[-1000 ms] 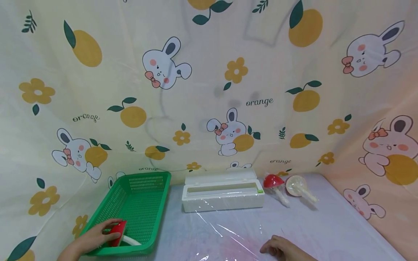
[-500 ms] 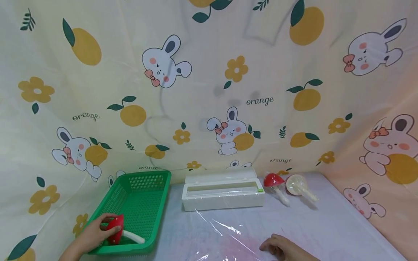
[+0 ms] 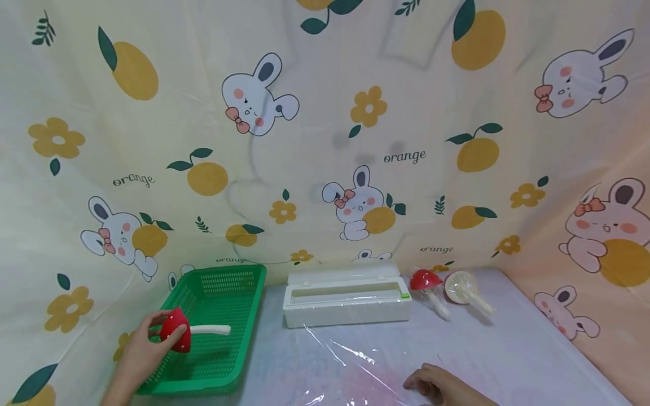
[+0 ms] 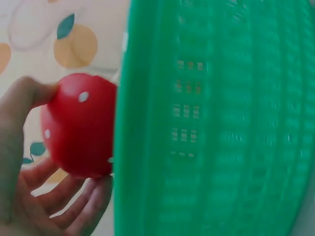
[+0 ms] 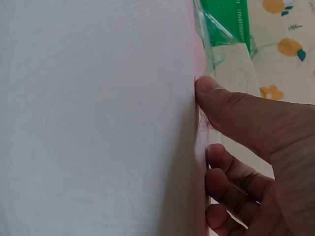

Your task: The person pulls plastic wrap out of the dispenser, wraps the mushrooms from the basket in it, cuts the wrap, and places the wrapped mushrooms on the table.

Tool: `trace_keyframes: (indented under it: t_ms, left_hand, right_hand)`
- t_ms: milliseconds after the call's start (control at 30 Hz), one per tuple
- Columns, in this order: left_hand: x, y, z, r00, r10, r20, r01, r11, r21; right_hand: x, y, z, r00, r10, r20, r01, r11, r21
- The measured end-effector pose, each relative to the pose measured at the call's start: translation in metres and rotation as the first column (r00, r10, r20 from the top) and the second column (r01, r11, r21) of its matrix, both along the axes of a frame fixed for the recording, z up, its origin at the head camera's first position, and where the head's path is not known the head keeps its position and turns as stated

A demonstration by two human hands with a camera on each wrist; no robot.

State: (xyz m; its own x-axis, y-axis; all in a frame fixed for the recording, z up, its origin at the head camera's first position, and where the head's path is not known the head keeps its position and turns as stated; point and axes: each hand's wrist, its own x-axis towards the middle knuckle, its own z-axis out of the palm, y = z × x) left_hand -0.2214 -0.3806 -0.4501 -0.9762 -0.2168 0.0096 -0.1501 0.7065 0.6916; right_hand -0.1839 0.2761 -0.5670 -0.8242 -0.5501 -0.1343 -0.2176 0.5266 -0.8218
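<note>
My left hand (image 3: 136, 356) grips a toy mushroom by its red, white-dotted cap (image 3: 175, 331), thumb on one side and fingers on the other. The white stem (image 3: 213, 330) points right, over the green basket (image 3: 253, 326). In the left wrist view the basket's side hides the stem, leaving the cap (image 4: 81, 125) visible. My right hand (image 3: 440, 385) rests on the table at the clear plastic film (image 3: 350, 363). Seen from the right wrist, its thumb (image 5: 209, 88) and bent fingers (image 5: 221, 182) touch the surface with a gap between them.
A white cling film box (image 3: 347, 317) stands at the back with its lid raised; film stretches from it toward the front. To its right lie two toy mushrooms wrapped in film, one red cap up (image 3: 425, 281), one showing its pale underside (image 3: 459, 288). A printed cloth (image 3: 315, 141) hangs behind.
My left hand has raised the mushroom from the basket's front left corner, and its stem has swung from sloping down to nearly level. The right hand has stayed in place.
</note>
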Motion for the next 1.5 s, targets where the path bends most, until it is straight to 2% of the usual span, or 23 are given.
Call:
trace_keyframes:
  t_ms: [67,200,533,733,933,1167,1267,1433,1500]
  left_hand:
    - [0.001,0.007,0.002,0.999,0.026,-0.034,-0.025,0.999,0.039]
    - [0.002,0.025,0.008,0.996,0.038,-0.077,-0.029,0.993,0.112]
    - [0.012,0.080,0.020,0.986,-0.016,-0.168,0.042,0.987,0.152]
    - [0.013,0.109,0.021,0.976,-0.054,-0.209,0.093,0.979,0.182]
    - [0.013,0.141,0.010,0.967,-0.078,-0.243,0.132,0.968,0.215]
    - [0.013,0.191,-0.012,0.952,-0.079,-0.297,0.157,0.955,0.250]
    - [0.011,0.212,-0.022,0.952,-0.090,-0.291,0.170,0.950,0.263]
    - [0.006,0.237,-0.039,0.958,-0.149,-0.246,0.219,0.933,0.287]
    - [0.002,0.246,-0.046,0.951,-0.187,-0.247,0.258,0.920,0.295]
  right_hand:
    - [0.000,0.000,0.001,1.000,-0.004,0.003,0.004,1.000,-0.001]
    - [0.001,0.000,0.002,1.000,0.001,0.001,-0.001,1.000,-0.008]
    - [-0.003,-0.001,0.001,1.000,0.010,-0.021,-0.010,1.000,-0.012]
    - [-0.006,0.000,-0.003,0.999,0.020,-0.029,-0.021,0.999,-0.037]
    - [-0.008,0.001,-0.006,1.000,0.010,-0.016,-0.010,1.000,-0.027]
    - [-0.008,0.000,-0.005,1.000,-0.012,0.008,0.012,1.000,-0.013]
    - [-0.008,-0.001,-0.004,1.000,-0.023,0.020,0.023,1.000,-0.014]
    - [-0.008,-0.003,-0.003,0.999,-0.016,0.035,0.017,0.999,-0.028]
    - [-0.008,-0.002,-0.003,0.999,-0.014,0.031,0.015,0.999,-0.031]
